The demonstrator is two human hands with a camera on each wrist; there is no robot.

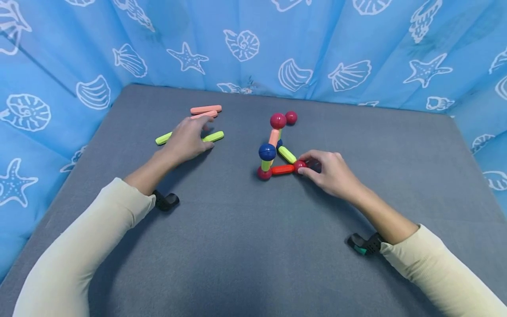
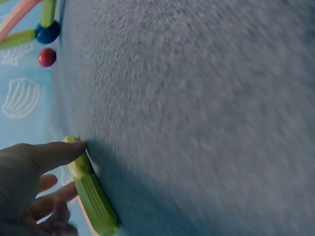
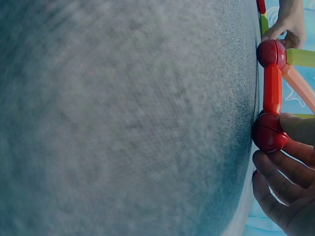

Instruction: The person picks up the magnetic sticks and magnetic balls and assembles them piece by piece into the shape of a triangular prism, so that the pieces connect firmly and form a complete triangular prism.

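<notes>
My right hand (image 1: 332, 174) pinches a red ball (image 3: 269, 132) between thumb and fingers, at a corner of a construction of sticks and balls. A red stick (image 1: 283, 169) and a yellow-green stick (image 1: 287, 154) meet at this ball. The red stick leads to another red ball (image 1: 264, 173), with a blue ball (image 1: 267, 152) above it. Higher up, a salmon stick (image 1: 273, 137) runs to a raised red ball (image 1: 278, 120). My left hand (image 1: 187, 140) reaches over loose yellow-green sticks (image 1: 214, 136), fingers spread; its thumb overlaps one stick's end in the left wrist view.
Two loose salmon sticks (image 1: 206, 109) lie beyond the left hand. A loose red ball (image 1: 291, 117) rests behind the construction. The grey table (image 1: 237, 246) ends at a blue shell-print curtain (image 1: 253, 44). Both wrists wear black devices (image 1: 167, 201).
</notes>
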